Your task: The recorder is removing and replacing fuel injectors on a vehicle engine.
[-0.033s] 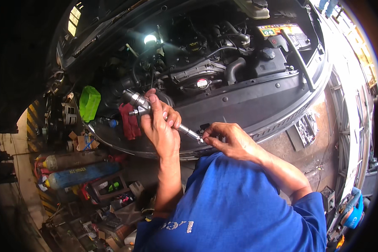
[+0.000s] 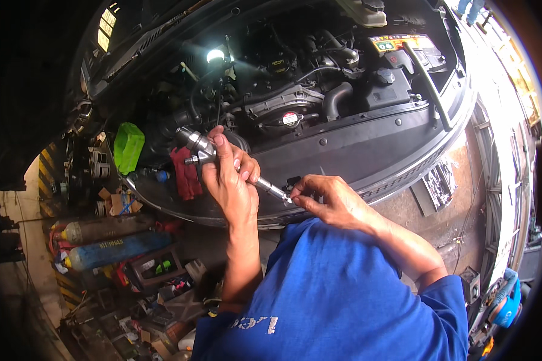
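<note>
A silver metal fuel injector (image 2: 272,188) lies slantwise through my left hand (image 2: 233,183), whose fingers are wrapped round its middle. The thick dark end with a side fitting sticks out past my thumb at upper left; the slim nozzle end points to lower right. There my right hand (image 2: 334,203) pinches with thumb and forefinger at a small white piece (image 2: 289,200) on the nozzle tip, too small to make out fully. Both hands are over the front edge of a car's open engine bay, just above the black front cover panel (image 2: 349,144).
A bright work lamp (image 2: 215,56) shines over the engine (image 2: 283,99). Left of my hands are a red cloth (image 2: 186,174) and a bright green cut container (image 2: 128,148). A black bar (image 2: 430,84) crosses the bay's right side. Gas cylinders (image 2: 120,249) and tools crowd the floor at left.
</note>
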Demonstrator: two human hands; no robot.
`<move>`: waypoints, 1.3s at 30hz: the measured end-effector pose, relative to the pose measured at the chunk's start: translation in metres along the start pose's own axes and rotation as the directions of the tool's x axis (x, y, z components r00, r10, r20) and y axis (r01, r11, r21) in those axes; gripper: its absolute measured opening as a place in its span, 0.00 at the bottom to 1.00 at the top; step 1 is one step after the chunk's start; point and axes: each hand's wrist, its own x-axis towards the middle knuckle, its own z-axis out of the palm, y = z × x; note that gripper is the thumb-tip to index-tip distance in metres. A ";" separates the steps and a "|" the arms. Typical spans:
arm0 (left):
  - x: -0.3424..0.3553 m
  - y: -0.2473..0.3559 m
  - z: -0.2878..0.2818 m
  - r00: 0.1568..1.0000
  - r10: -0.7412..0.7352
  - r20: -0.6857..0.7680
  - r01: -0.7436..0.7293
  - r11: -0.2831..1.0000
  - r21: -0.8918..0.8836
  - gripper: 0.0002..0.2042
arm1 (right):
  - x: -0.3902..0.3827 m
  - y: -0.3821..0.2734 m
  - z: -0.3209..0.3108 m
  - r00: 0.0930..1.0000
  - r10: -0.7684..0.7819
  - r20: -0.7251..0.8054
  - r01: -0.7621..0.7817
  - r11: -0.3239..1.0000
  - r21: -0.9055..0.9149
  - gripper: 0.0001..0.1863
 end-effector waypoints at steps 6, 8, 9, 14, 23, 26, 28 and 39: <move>-0.001 0.000 0.004 1.000 0.019 -0.011 -0.019 1.000 0.021 0.22 | 0.000 -0.008 0.002 0.998 0.056 -0.041 -0.060 0.992 -0.110 0.09; -0.001 0.000 0.009 1.000 0.023 -0.020 -0.022 0.999 0.041 0.22 | 0.000 0.001 0.007 0.992 -0.091 -0.084 0.071 0.974 -0.214 0.08; -0.002 0.001 0.012 0.999 0.028 -0.036 -0.027 0.999 0.046 0.20 | 0.001 0.005 0.009 0.965 -0.239 -0.105 0.195 0.928 -0.318 0.07; -0.005 -0.002 0.010 0.999 0.036 -0.024 -0.035 0.999 0.041 0.18 | 0.004 0.009 0.014 0.935 -0.339 -0.106 0.268 0.869 -0.415 0.06; -0.011 -0.004 0.011 0.998 0.047 -0.047 -0.045 0.998 0.048 0.19 | 0.004 0.015 0.017 0.938 -0.338 -0.080 0.271 0.858 -0.437 0.06; -0.011 -0.004 0.009 0.998 0.052 -0.043 -0.050 0.998 0.044 0.18 | 0.003 0.002 0.008 0.994 -0.090 -0.055 0.075 0.968 -0.238 0.08; -0.009 -0.001 0.008 0.998 0.065 -0.027 -0.064 0.998 0.007 0.18 | 0.002 0.003 0.003 0.992 0.129 0.000 -0.128 0.988 -0.090 0.10; -0.004 0.003 0.001 0.997 0.065 -0.042 -0.066 0.998 -0.020 0.18 | -0.001 0.008 0.005 0.985 0.170 0.036 -0.174 0.964 0.201 0.13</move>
